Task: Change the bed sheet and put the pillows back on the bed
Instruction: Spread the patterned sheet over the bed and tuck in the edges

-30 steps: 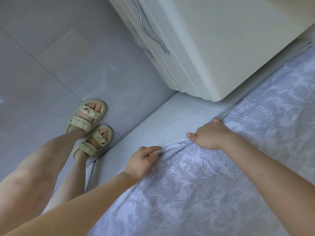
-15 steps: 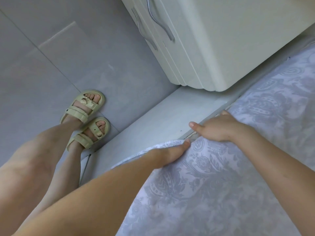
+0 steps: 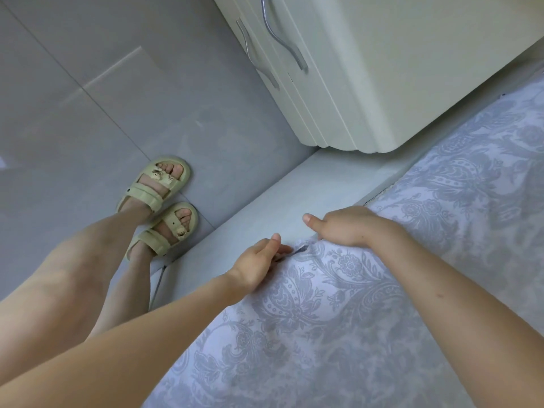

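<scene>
A white bed sheet [image 3: 338, 313] with a grey floral pattern covers the mattress in the lower right. Its edge runs along the pale bed frame ledge [image 3: 265, 207]. My left hand [image 3: 259, 260] grips the sheet's edge, fingers curled under the fabric with the thumb on top. Just to its right, my right hand [image 3: 344, 226] is bent over the same edge, its fingers tucked down out of sight between sheet and frame and its thumb sticking out to the left. No pillows are in view.
A cream bedside cabinet [image 3: 368, 69] with metal handles stands close behind the bed frame at the upper right. Grey floor tiles [image 3: 103, 98] fill the left. My feet in pale green sandals [image 3: 159, 207] stand beside the bed frame.
My left hand slid along the sheet's edge toward my right hand, then drew slightly back. My right hand stayed at the edge, pressing down. The view shifted a little.
</scene>
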`<state>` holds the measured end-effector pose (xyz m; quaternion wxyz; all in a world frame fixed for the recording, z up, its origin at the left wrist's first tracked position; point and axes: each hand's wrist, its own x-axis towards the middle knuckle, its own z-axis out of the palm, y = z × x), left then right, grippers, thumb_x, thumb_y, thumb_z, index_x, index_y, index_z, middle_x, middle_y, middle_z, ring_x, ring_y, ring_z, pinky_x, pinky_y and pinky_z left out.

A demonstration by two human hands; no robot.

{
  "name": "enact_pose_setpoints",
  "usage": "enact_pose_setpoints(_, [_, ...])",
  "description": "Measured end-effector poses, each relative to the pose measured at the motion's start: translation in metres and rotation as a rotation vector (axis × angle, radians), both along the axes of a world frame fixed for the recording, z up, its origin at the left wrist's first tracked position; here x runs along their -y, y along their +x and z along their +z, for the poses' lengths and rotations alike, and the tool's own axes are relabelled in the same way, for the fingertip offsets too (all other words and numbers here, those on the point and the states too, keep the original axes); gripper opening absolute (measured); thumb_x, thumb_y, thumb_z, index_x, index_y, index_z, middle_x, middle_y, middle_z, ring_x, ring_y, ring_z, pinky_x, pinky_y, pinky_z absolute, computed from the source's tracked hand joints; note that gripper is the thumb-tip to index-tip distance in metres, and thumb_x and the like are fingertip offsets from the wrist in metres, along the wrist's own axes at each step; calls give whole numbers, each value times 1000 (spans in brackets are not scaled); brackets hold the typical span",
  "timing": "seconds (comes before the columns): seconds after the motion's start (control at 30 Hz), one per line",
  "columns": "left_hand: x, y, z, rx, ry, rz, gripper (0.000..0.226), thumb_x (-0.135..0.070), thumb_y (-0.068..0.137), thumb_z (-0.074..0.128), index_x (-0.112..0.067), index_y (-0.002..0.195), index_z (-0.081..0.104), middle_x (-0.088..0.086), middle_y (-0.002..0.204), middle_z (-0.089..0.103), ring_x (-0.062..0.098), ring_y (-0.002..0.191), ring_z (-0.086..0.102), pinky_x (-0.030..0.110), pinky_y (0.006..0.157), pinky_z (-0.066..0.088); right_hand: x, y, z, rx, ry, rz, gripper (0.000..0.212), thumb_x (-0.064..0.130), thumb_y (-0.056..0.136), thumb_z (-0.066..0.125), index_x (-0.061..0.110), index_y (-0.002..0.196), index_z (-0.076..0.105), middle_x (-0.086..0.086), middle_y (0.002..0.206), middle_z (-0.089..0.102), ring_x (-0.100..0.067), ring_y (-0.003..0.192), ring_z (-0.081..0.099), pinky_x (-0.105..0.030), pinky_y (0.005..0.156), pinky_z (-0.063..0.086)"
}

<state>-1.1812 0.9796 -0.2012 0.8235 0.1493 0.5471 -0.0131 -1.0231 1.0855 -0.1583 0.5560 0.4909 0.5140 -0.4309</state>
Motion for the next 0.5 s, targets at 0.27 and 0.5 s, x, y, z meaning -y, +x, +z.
enact_pose_setpoints(0.27, [9, -6, -5, 20, -45, -64, 60, -59, 96, 22, -23, 110, 67, -3, 116, 66, 15, 110, 59, 32, 107, 38, 31, -38, -20, 14, -283, 51, 79, 67, 92, -1, 16, 73, 57, -11, 134, 53, -24, 123, 46, -35, 97, 28])
enact_pose_setpoints(0.5, [16, -1, 4, 263, -137, -369, 61, -62, 94, 4, -38, 148, 19, -11, 154, 23, 11, 143, 17, 31, 116, 5, 25, -20, -10, 28, -289, -222, 82, 70, 91, 5, 18, 142, 43, -7, 153, 33, -25, 140, 30, -38, 111, 23])
